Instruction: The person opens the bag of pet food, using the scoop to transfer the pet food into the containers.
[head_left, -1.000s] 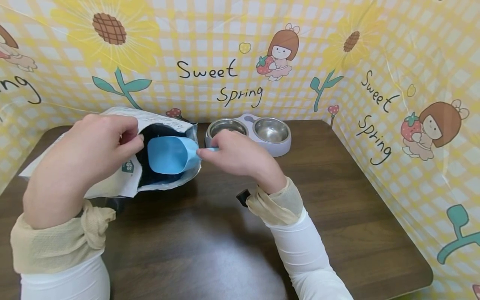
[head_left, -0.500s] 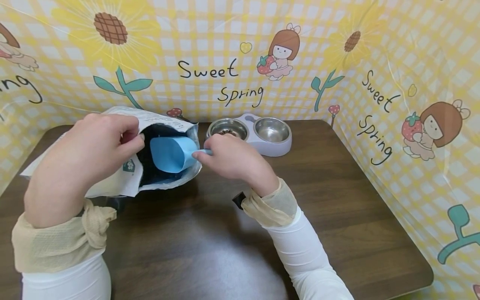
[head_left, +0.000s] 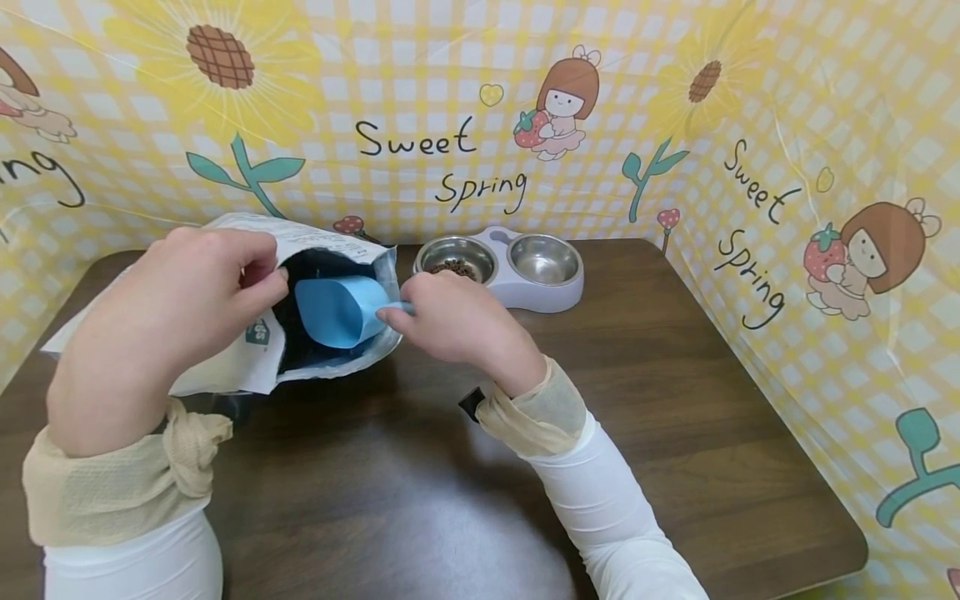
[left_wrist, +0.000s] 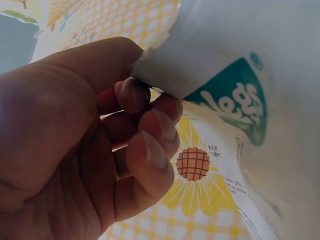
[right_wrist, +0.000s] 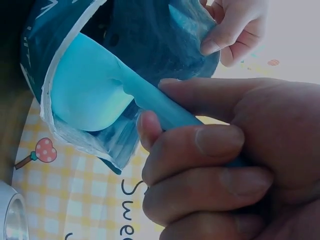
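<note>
A white bag (head_left: 221,367) lies tilted at the left of the table, its dark mouth facing right. My left hand (head_left: 161,308) pinches the edge of that mouth between thumb and fingers; the left wrist view shows the bag's edge (left_wrist: 155,70) at the fingertips. Inside the mouth sits a light blue scoop (head_left: 333,312). My right hand (head_left: 468,325) grips its handle, with the thumb along one side and fingers curled round it in the right wrist view, where the scoop's bowl (right_wrist: 85,85) is partly behind the bag's rim (right_wrist: 47,95). The scoop's inside looks unfilled in the head view.
Behind my right hand stands a pale purple double feeder (head_left: 543,298) with two steel bowls. Brown kibble (head_left: 457,268) lies in the left bowl; the right bowl (head_left: 542,260) shows bare metal. A yellow checked cloth (head_left: 420,75) walls the brown table (head_left: 675,467) behind and at the right.
My right hand has shifted slightly left and the scoop has turned a little within the bag's mouth. More of the kibble bowl shows. My left hand and the bag have stayed nearly still.
</note>
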